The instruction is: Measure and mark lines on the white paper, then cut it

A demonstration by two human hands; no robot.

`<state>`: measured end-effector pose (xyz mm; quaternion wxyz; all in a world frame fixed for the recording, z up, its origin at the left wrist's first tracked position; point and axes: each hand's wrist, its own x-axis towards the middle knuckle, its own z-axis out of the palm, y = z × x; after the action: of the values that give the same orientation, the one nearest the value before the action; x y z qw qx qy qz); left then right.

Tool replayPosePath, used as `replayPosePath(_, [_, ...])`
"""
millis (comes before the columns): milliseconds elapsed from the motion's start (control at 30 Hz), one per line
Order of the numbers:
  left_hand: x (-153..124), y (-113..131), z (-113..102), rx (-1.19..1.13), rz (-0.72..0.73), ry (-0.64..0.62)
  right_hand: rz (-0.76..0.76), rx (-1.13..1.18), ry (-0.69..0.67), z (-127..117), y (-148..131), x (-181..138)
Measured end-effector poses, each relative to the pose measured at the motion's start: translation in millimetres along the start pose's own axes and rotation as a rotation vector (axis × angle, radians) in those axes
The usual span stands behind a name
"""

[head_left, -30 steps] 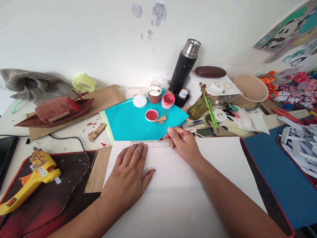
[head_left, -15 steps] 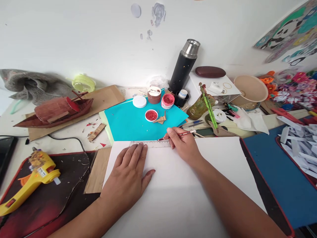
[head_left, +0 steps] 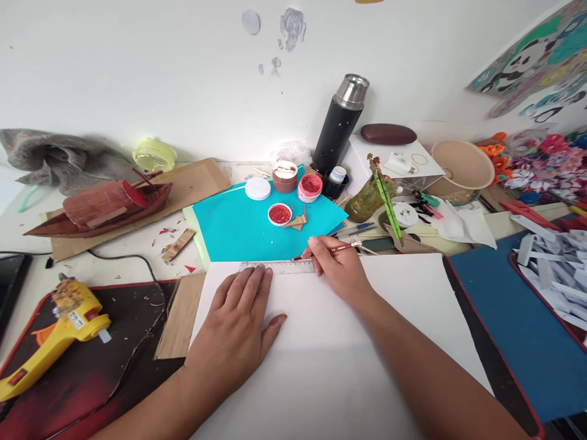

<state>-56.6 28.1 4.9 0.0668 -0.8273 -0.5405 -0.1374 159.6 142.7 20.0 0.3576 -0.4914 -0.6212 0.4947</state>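
My left hand (head_left: 238, 324) lies flat with fingers stretched out on a large white sheet (head_left: 330, 366), its fingertips pressing a clear ruler (head_left: 279, 266) that runs along the sheet's far edge. My right hand (head_left: 337, 269) pinches a thin red pencil (head_left: 342, 247), whose tip touches the ruler's far edge near its right end. Beyond the sheet lies a turquoise paper (head_left: 243, 226) with open pots of red paint (head_left: 280, 214) and a white lid (head_left: 257, 188).
A yellow glue gun (head_left: 55, 342) rests on a dark mat at the left. A brown model boat (head_left: 101, 208) sits on cardboard behind it. A black flask (head_left: 342, 122), a bowl (head_left: 463, 165), green pencils (head_left: 385, 201) and paper strips (head_left: 554, 269) crowd the right side.
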Motion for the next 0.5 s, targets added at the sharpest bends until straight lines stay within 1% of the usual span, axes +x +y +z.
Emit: replayPosePath(500, [0.5, -0.1, -0.4, 0.025, 0.024, 0.0, -0.01, -0.009, 0.007, 0.2, 1.2, 0.4])
